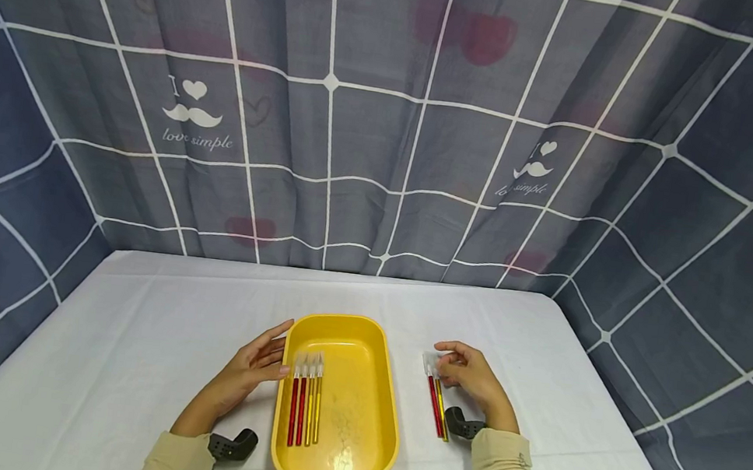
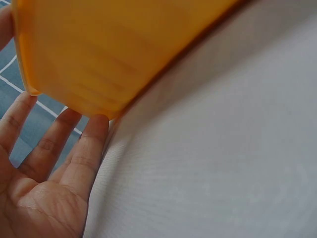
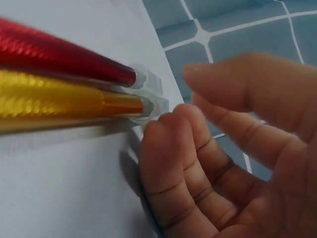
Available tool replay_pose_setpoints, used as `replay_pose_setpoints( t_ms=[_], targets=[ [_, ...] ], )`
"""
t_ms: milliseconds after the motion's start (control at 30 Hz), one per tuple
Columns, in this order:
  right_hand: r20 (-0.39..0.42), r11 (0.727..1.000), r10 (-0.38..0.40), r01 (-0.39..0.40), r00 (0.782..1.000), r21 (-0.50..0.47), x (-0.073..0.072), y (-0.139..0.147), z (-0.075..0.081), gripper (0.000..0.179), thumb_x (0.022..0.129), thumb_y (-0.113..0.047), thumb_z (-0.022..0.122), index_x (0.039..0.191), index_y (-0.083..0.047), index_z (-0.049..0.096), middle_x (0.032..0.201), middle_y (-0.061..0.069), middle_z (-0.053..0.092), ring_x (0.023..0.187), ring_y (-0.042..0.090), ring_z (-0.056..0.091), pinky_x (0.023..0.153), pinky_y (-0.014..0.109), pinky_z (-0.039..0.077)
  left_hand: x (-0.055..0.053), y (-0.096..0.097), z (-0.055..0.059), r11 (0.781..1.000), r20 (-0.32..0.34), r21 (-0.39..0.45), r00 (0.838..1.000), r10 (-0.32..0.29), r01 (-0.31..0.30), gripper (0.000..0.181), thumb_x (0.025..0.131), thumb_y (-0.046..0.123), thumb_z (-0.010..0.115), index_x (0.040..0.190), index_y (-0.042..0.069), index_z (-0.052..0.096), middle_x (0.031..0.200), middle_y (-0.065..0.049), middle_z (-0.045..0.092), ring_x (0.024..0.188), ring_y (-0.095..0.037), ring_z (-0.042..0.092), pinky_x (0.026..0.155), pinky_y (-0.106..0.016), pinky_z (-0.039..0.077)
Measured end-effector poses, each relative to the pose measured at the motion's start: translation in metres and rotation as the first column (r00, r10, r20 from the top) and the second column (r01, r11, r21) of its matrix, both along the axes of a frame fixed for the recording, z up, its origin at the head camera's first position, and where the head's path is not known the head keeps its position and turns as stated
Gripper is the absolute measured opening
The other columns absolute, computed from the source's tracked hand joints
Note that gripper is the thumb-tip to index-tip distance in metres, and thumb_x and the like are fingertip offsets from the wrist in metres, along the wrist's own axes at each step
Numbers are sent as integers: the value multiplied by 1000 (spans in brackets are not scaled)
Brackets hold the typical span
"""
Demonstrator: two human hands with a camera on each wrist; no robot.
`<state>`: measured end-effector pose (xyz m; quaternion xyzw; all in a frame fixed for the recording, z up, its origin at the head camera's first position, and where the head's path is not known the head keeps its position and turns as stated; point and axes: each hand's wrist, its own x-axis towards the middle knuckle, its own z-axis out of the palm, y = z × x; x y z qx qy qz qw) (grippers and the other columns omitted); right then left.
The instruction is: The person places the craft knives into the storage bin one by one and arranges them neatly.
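Note:
My left hand (image 1: 248, 372) holds the left wall of a yellow tray (image 1: 385, 455), thumb over the rim and fingers along the outside. The left wrist view shows the fingertips (image 2: 99, 124) against the tray's outer wall. Two red pen-like sticks (image 1: 301, 414) and two gold ones (image 1: 314, 415) with clear caps lie side by side in the tray. My right hand (image 1: 472, 376) is at the capped ends of a red stick (image 1: 435, 408) and a gold stick (image 1: 442, 412). In the right wrist view, its curled fingertips meet the gold stick's cap, while the thumb stays apart.
A white cloth (image 1: 181, 336) covers the table. Dark grey curtains (image 1: 374, 141) with white grid lines hang behind it and along both sides. A black wrist strap mount (image 1: 234, 446) sits on the left wrist, another (image 1: 462, 424) on the right.

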<state>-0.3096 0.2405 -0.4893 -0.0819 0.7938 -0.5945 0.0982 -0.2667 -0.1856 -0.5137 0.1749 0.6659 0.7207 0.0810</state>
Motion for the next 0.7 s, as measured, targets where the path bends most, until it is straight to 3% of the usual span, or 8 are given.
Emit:
replay_pose_setpoints(
  t_ms=[233, 700],
  targets=[
    [8, 997, 6, -7, 1000, 81, 2, -2, 1, 54, 93, 4, 71, 142, 16, 54, 94, 7, 63, 72, 17, 58, 66, 27, 50, 1, 0, 1, 1000, 8, -4, 1000, 7, -7, 87, 97, 3, 72, 170, -3, 25, 159, -41, 37, 131, -21, 57, 104, -23, 52],
    [-5, 988, 21, -20, 1000, 152, 4, -6, 4, 51, 91, 8, 70, 138, 20, 56, 94, 7, 56, 74, 18, 57, 65, 26, 52, 1, 0, 1, 1000, 31, -7, 999, 9, -8, 88, 97, 4, 73, 170, -2, 24, 160, -40, 37, 132, -23, 55, 104, -23, 52]
  ],
)
